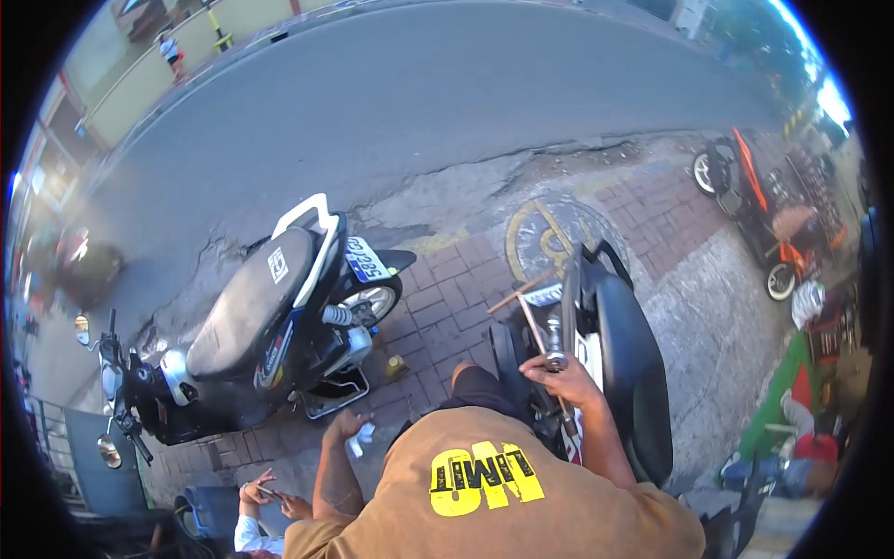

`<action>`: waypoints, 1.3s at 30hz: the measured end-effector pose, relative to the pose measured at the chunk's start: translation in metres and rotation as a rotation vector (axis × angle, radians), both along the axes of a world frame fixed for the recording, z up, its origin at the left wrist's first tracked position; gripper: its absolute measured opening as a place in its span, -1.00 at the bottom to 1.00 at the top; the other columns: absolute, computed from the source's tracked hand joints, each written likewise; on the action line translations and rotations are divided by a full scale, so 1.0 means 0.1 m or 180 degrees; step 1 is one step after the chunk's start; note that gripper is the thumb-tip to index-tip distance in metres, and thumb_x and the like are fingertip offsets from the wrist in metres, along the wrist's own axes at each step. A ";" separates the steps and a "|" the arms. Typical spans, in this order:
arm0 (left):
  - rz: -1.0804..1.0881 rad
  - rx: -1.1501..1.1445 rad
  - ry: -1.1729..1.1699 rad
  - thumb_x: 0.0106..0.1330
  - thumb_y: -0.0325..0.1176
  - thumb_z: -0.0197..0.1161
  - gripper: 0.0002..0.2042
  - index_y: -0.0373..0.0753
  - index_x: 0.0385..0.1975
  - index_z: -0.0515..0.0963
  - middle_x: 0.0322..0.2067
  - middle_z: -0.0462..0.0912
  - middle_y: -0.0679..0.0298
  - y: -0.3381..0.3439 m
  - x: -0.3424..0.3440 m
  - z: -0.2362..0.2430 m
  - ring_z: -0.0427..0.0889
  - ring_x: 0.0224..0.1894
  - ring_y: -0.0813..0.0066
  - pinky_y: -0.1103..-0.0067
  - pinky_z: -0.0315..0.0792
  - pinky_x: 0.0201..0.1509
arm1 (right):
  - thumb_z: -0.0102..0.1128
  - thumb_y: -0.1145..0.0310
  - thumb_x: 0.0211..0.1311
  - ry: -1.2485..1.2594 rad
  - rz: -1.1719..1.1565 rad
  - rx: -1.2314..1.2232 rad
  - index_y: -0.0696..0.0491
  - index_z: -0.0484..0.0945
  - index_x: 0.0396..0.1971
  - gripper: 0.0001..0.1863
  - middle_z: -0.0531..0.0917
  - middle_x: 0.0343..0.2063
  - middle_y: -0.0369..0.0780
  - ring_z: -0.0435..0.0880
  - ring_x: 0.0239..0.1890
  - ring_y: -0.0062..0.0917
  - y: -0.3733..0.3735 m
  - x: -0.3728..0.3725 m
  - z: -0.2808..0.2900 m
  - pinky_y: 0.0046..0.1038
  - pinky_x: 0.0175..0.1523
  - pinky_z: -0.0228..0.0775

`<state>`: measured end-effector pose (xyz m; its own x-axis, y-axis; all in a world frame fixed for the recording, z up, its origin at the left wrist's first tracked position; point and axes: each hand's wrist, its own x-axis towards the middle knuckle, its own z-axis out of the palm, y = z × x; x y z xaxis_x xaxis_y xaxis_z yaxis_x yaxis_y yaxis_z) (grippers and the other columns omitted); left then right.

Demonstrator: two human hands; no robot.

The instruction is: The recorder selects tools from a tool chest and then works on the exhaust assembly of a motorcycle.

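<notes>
My right hand (562, 377) is closed around a copper-coloured T-handle wrench (535, 321) beside the rear of a black scooter (629, 340). The wrench's crossbar points away from me, and its lower end reaches toward the scooter's side. A shiny metal cylindrical piece (556, 337) shows at the same fingers; I cannot tell whether it is held too. My left hand (348, 426) is low on the left, its fingers curled at a crumpled white cloth or tissue (361, 439). Near it stands a second scooter (256, 321), black with a white rear grab rail.
Another person's hands (270, 494) are at the lower left, near a blue container (207, 511). Brick paving (442, 279) lies between the scooters, with a small yellowish object (398, 366) on it. An orange motorcycle (759, 205) stands far right. A road (447, 102) runs beyond.
</notes>
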<state>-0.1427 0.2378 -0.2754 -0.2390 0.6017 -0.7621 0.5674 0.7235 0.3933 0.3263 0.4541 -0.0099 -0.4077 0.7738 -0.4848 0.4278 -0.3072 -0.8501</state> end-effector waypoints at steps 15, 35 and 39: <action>-0.0220 0.1975 -0.1812 0.31 -0.02 0.22 -0.59 -0.27 -0.09 0.56 -0.14 0.64 0.10 5.06 0.12 1.16 0.56 -0.04 0.37 0.42 0.43 0.05 | 0.45 0.16 0.09 -0.0647 0.0524 0.0397 0.05 0.72 -0.30 -0.71 0.65 -0.50 -0.34 0.43 -0.59 -0.74 4.43 -2.30 -0.25 -0.59 -0.49 0.27; 0.1471 0.3647 -0.1180 0.33 -0.26 0.21 -0.69 -0.29 -0.03 0.50 -0.17 0.61 0.10 8.44 -1.88 1.74 0.60 -0.05 0.33 0.41 0.47 0.04 | 0.19 0.52 0.23 0.1150 0.3288 0.0370 0.14 0.65 -0.23 -0.86 0.68 -0.24 -0.24 0.61 -0.12 -0.57 7.80 -6.11 -0.31 -0.49 0.01 0.44; 0.2698 0.2818 -0.0933 0.39 -0.20 0.12 -0.72 -0.29 -0.10 0.52 -0.42 0.66 0.17 8.43 -2.43 1.88 0.67 -0.33 0.39 0.44 0.51 -0.27 | 0.30 0.08 0.21 0.1937 0.4082 0.0146 0.17 0.63 -0.24 -0.60 0.66 -0.21 -0.18 0.61 -0.07 -0.45 8.18 -6.95 -0.51 -0.36 0.00 0.49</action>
<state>-0.3859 1.0810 -0.0875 -0.6897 0.6732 -0.2666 -0.1356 0.2415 0.9609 -0.3688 1.2718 -0.0612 -0.9606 -0.2760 0.0331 -0.0461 0.0407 -0.9981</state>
